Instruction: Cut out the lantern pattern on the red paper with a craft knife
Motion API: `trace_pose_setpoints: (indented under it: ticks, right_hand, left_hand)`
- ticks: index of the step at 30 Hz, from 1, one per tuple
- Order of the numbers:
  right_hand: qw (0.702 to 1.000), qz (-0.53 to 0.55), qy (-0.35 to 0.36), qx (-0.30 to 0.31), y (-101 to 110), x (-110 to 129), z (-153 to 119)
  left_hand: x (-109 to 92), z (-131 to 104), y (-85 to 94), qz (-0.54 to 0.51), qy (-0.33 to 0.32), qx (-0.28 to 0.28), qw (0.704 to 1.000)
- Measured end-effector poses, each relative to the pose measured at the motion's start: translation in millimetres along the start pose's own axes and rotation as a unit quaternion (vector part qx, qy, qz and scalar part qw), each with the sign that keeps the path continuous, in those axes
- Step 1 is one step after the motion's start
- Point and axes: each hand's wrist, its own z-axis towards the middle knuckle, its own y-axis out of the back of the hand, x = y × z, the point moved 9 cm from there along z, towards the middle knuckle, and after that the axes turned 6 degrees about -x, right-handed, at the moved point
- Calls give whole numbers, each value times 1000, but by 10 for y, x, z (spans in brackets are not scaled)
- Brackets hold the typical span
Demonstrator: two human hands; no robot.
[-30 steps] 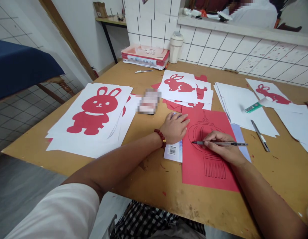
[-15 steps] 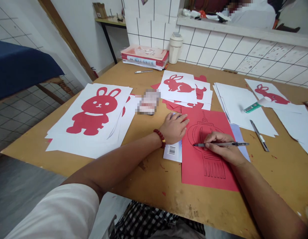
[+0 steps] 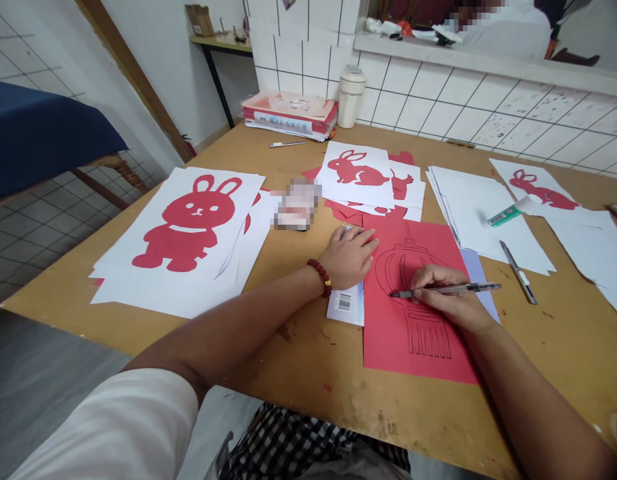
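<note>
A sheet of red paper with a lantern drawn in dark lines lies in front of me. My right hand is closed around a pen, whose tip touches the left part of the lantern outline. Flat on the upper left edge of the sheet rests my left hand, fingers stretched out and a red bead bracelet on its wrist. Beneath the red paper, a booklet with a barcode sticks out on the left.
Paper-cut rabbit sheets lie at left, another rabbit sheet behind my hands. To the right are white sheets, a glue stick and a utility knife. A white cup and stacked paper packs stand at the back.
The pen tip has moved slightly down and to the right along the lantern's left outline, with my right hand shifting a little. My left hand stays in place.
</note>
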Motion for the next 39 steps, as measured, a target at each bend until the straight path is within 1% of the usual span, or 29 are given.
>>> trace_pose_setpoints:
  ticks: [6, 12, 16, 19, 24, 28, 32, 36, 39]
  right_hand:
    - [1000, 3, 1, 5, 5, -14, -4]
    - [1000, 20, 10, 5, 15, 7, 0]
    - [1000, 22, 14, 17, -7, 21, 5]
    - [999, 40, 19, 13, 2, 37, 11]
    - [999, 35, 11, 21, -3, 18, 7]
    - [999, 43, 16, 13, 28, 14, 11]
    - [999, 31, 13, 23, 21, -15, 15]
    - [998, 56, 25, 14, 57, -19, 19]
    - [998, 50, 17, 18, 60, -45, 19]
  left_hand:
    - [1, 1, 2, -3, 1, -4, 1000]
    - [0, 1, 6, -5, 3, 6, 1000]
    - [1, 1, 3, -2, 5, 8, 1000]
    - [2, 1, -6, -3, 6, 11, 1000]
    - [6, 3, -10, -5, 10, 15, 1000]
    - [2, 4, -10, -4, 9, 16, 1000]
    - [9, 2, -12, -4, 11, 19, 1000]
    - [10, 1, -13, -8, 6, 17, 1000]
    - [13, 4, -11, -8, 4, 14, 1000]
